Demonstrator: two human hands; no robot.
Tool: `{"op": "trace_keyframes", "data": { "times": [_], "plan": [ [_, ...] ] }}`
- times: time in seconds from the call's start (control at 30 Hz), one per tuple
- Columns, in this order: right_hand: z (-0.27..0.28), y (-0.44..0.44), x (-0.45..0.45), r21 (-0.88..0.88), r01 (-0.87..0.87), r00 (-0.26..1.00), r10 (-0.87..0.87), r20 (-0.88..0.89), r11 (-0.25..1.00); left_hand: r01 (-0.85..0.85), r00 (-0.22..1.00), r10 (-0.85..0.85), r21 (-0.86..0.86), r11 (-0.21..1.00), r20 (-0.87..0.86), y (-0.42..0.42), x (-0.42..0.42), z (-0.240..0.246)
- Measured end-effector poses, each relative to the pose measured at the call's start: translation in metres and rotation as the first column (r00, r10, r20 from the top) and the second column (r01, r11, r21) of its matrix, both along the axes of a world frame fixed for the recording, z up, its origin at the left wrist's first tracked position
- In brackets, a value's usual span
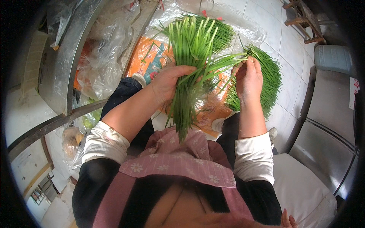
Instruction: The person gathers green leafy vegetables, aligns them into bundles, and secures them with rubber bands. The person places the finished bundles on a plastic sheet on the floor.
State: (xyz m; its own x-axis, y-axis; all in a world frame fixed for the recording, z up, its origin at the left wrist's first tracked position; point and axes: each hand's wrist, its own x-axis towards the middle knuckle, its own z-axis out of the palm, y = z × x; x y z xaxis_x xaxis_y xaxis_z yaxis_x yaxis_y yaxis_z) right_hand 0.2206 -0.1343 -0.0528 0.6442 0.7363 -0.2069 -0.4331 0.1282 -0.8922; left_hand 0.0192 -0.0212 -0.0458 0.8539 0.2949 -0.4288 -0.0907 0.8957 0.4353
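Observation:
My left hand point(171, 81) grips a thick bunch of garlic chives point(189, 57), thumb across the front, pale cut ends up and green tips hanging toward my lap. At the right, my right hand point(250, 77) pinches the pale ends of a few chive stalks point(225, 63) that slant out sideways from the bunch. Just beyond that hand, a large heap of chives point(266, 79) lies on the floor. Another pile of chives point(223, 34) rests behind the held bunch, partly hidden by it. Loose green bits are scattered below the hands on an orange printed plastic sheet point(208, 116).
Clear plastic film point(253, 28) covers white floor tiles point(293, 68). To the left stands a metal-edged shelf point(57, 71) with plastic bags point(105, 54). A wooden stool point(305, 21), a grey-blue container point(332, 58) and a metal cabinet point(325, 114) line the right. Fingers point(288, 219) show at lower right.

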Motion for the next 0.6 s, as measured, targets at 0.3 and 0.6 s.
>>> {"op": "trace_keyframes", "data": {
  "times": [0.3,0.6],
  "plan": [
    [-0.001,-0.006,-0.003,0.487,-0.082,0.806,0.345,-0.481,0.870,-0.015,0.997,0.020,0.054,0.998,-0.078,-0.004,0.003,-0.005],
    [0.010,0.005,-0.007,0.077,0.096,0.960,-0.072,-0.270,0.992,0.067,0.992,-0.034,0.271,0.960,-0.122,-0.013,0.009,-0.008]
  ]
}}
